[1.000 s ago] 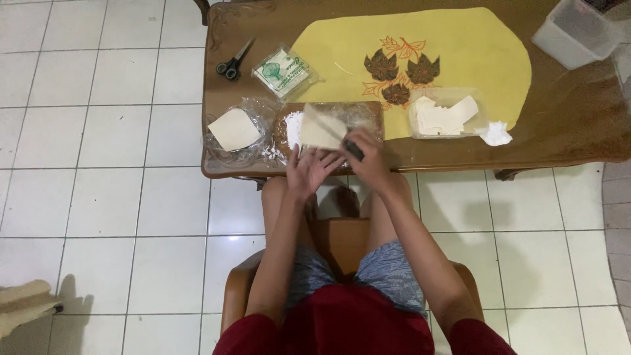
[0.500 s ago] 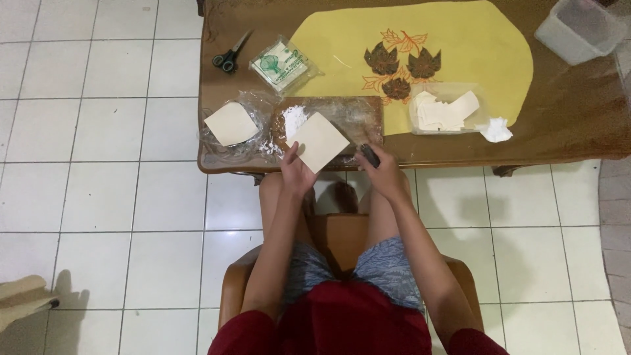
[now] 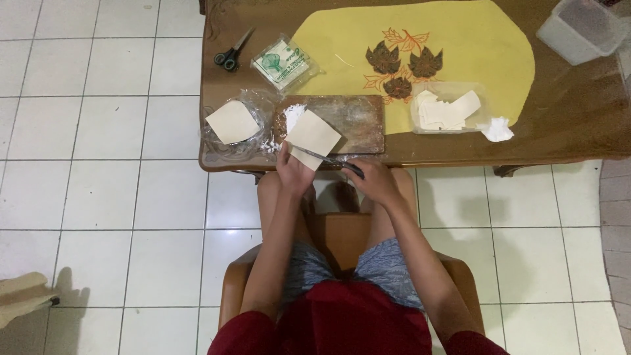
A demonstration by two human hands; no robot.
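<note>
My left hand (image 3: 294, 172) pinches a pale square dough sheet (image 3: 313, 133) at its near corner, holding it over the floured wooden cutting board (image 3: 355, 119). A second pale piece (image 3: 305, 158) shows just below the sheet by my fingers. My right hand (image 3: 376, 181) grips the dark handle of a knife (image 3: 328, 160), whose blade lies across the sheet's lower edge near the table's front edge.
A brown wooden table (image 3: 578, 125) bears a yellow mat (image 3: 460, 39) with leaf decoration, scissors (image 3: 230, 54), a green-printed packet (image 3: 284, 64), a plastic bag holding another dough square (image 3: 232, 122), a clear tray of cut pieces (image 3: 447, 108), crumpled tissue (image 3: 496, 129), a plastic container (image 3: 582, 29). White tiled floor surrounds.
The dough sheet has been lifted and turned in my left hand. My right hand moved right, then brought the knife blade back under the sheet's lower edge.
</note>
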